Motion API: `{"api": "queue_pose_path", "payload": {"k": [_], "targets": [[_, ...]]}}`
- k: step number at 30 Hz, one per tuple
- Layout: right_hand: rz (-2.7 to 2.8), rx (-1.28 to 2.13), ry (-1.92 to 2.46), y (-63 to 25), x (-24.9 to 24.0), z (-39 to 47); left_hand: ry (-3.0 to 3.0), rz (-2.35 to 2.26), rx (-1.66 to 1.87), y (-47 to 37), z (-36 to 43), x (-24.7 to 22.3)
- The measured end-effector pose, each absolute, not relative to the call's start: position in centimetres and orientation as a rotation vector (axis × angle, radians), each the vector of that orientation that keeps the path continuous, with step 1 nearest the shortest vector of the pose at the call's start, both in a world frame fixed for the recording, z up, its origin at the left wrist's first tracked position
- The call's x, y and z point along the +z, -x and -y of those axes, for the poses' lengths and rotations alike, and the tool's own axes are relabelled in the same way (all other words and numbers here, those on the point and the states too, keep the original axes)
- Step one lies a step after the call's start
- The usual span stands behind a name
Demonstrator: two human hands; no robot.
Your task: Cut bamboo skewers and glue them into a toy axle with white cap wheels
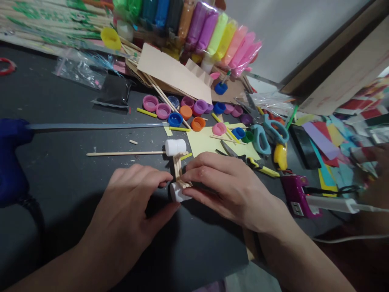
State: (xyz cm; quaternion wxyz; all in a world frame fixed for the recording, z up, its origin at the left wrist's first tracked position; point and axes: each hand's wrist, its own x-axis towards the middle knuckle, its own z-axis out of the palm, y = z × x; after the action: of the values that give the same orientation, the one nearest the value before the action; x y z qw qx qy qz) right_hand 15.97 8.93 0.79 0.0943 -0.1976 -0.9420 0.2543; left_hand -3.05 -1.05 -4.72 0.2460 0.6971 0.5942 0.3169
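Right hand [234,182] on stick frame [177,167], inside table edge [238,263]

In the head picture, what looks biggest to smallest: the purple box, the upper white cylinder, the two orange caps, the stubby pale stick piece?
1. Purple box
2. Upper white cylinder
3. Nearer orange cap, farther orange cap: too alike to rank
4. Stubby pale stick piece

stick frame [177,167] | pale wood | white cylinders [175,147] at both ends | far one sideways
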Motion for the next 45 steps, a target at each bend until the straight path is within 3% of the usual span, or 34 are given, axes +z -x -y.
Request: {"api": "queue_pose_path", "payload": {"k": [28,36,45], "targets": [[2.748,0.84,0.572,-16.2,1.3,-9.3,-1.932,-1.639,0.817,3.2,1.1,-4.7],[2.654,0.619,0.849,-18.4,2.3,-10.4,-1.942,-1.714,0.781,3.7,1.3,-4.4],[2.989,0.845,1.064,-18.4,2.9,-9.7,-2.161,-1.759,0.718,3.2,1.6,-4.3]]}}
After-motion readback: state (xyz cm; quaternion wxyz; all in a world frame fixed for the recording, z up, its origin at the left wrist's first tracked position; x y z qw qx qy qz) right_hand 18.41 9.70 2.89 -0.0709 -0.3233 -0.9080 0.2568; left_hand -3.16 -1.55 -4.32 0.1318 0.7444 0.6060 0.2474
